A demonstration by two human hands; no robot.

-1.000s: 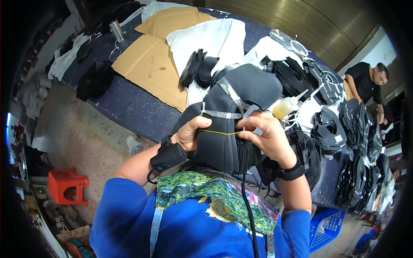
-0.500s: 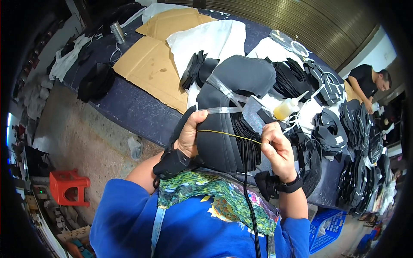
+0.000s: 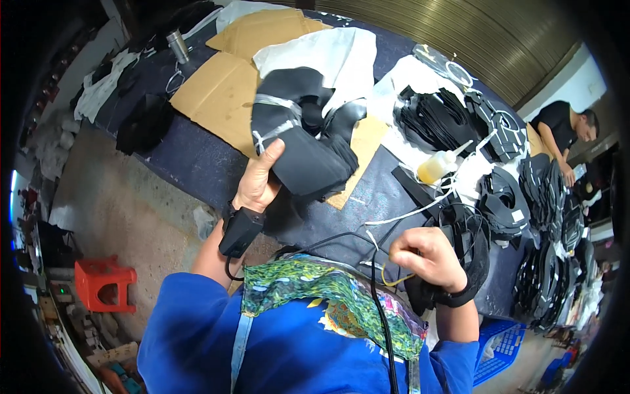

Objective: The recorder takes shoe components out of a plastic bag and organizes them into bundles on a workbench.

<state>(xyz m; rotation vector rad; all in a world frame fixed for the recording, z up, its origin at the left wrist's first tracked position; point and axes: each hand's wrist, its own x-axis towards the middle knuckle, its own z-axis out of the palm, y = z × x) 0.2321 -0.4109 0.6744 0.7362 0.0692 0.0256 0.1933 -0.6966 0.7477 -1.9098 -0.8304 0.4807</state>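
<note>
My left hand point(image 3: 261, 180) is closed on the near-left edge of a stack of curved black fabric pieces point(image 3: 312, 164), its thumb on top. The stack is tilted over the table and forms an open ring, with clear bands point(image 3: 279, 102) around its left part. Closer to my body, my right hand point(image 3: 430, 256) is curled and apart from the stack. From under its fingers hangs a thin yellow cord point(image 3: 386, 274), bent in a loop. The fingertips are partly hidden.
Cardboard point(image 3: 220, 92) and white sheets point(image 3: 354, 49) lie on the dark table point(image 3: 190, 167). Right of the stack are a bottle of yellow liquid point(image 3: 436, 169) and more black piles point(image 3: 436, 121). A co-worker point(image 3: 558, 128) stands far right. A red stool point(image 3: 105, 282) is at left.
The stack has swung away from me and left with my left hand. My right hand has moved down toward me; the yellow cord, stretched across the stack before, now hangs loose.
</note>
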